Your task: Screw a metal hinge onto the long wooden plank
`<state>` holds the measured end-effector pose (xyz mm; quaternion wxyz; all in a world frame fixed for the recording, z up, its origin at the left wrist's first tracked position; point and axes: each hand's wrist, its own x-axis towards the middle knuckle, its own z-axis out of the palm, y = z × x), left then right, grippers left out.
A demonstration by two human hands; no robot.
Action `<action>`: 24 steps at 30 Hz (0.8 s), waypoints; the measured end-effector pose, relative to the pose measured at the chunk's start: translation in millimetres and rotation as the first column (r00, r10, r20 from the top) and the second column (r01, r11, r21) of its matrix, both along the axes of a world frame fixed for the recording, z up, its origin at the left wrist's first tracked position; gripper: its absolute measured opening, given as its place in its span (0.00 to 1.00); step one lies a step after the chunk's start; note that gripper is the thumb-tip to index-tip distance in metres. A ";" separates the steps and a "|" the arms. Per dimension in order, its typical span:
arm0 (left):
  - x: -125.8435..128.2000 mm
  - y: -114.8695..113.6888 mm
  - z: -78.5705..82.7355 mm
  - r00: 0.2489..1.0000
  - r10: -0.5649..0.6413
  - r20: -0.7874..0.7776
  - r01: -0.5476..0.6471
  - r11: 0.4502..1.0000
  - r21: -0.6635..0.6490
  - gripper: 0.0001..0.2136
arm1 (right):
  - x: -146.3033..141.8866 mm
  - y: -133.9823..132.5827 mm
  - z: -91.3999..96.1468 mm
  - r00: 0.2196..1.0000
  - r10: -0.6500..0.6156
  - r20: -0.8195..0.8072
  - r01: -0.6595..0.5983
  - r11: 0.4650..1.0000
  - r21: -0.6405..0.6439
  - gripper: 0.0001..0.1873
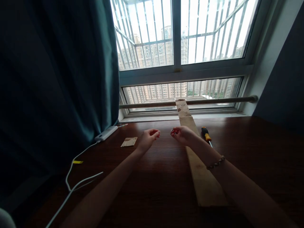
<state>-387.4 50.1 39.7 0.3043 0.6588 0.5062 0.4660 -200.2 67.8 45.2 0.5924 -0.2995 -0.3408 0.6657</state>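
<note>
My left hand (pixel 150 136) hovers over the dark table, thumb and fingers pinched together; what they hold, if anything, is too small to make out. Across a short gap, my right hand (pixel 182 134) is closed with its fingers curled around small shiny metal pieces (pixel 172 130), possibly screws. The right hand and forearm pass above a long wooden board (pixel 203 180), hiding part of it. The board's far end rests up near the window rail. To the right of that hand lies a screwdriver (pixel 206 134) with a black and yellow handle.
Left of my left hand lies a small square wooden piece (pixel 129 142). A white power strip (pixel 106 133) with a white cable (pixel 68 177) sits by the blue curtain (pixel 102 63). A metal rail (pixel 218 101) crosses in front of the window.
</note>
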 end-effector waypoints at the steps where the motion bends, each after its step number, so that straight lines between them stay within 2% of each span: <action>1: 17.2 0.3 5.8 0.994 -0.031 0.107 0.038 0.997 -0.065 0.12 | -7.1 -4.8 -1.0 1.000 0.025 -0.016 -0.025 0.999 -0.041 0.11; 3: 44.1 1.4 12.7 0.982 -0.087 0.170 0.102 0.991 -0.087 0.10 | -15.2 -11.7 -2.0 0.998 0.052 -0.038 -0.056 0.993 -0.108 0.12; 6: 62.9 2.0 13.0 0.993 -0.096 0.063 0.096 0.995 0.014 0.07 | -16.0 -15.3 -1.5 0.996 0.044 -0.076 -0.055 0.987 -0.148 0.13; 9: 60.7 0.0 8.7 0.995 -0.080 -0.067 0.087 0.990 0.114 0.05 | -14.4 -15.7 -1.8 0.995 0.039 -0.090 -0.054 0.984 -0.169 0.14; 13: 46.3 -3.2 6.1 0.976 -0.028 -0.216 0.064 0.985 0.162 0.03 | -19.1 -20.1 -5.0 0.995 0.059 -0.086 -0.072 0.985 -0.157 0.10; 15: 40.7 -4.3 6.9 0.952 0.001 -0.307 0.065 0.976 0.206 0.02 | -22.8 -23.5 -5.4 0.996 0.037 -0.082 -0.051 0.984 -0.174 0.09; 18: 36.7 -4.8 8.9 0.921 0.038 -0.388 0.055 0.972 0.228 0.05 | -27.2 -27.6 -3.2 0.993 -0.012 -0.120 -0.015 0.975 -0.223 0.12; 21: 38.0 -4.4 8.8 0.942 0.101 -0.321 -0.025 0.972 0.232 0.05 | -28.4 -28.8 -0.3 0.980 -0.087 -0.178 0.041 0.968 -0.249 0.14; 22: 39.7 -4.3 7.8 0.961 0.094 -0.260 -0.042 0.979 0.198 0.04 | -28.1 -28.5 0.4 0.974 -0.121 -0.190 0.071 0.965 -0.251 0.14; 24: 45.0 -4.3 4.2 0.997 0.028 -0.074 -0.026 0.999 0.028 0.03 | -26.9 -27.7 1.1 0.964 -0.160 -0.211 0.105 0.963 -0.250 0.15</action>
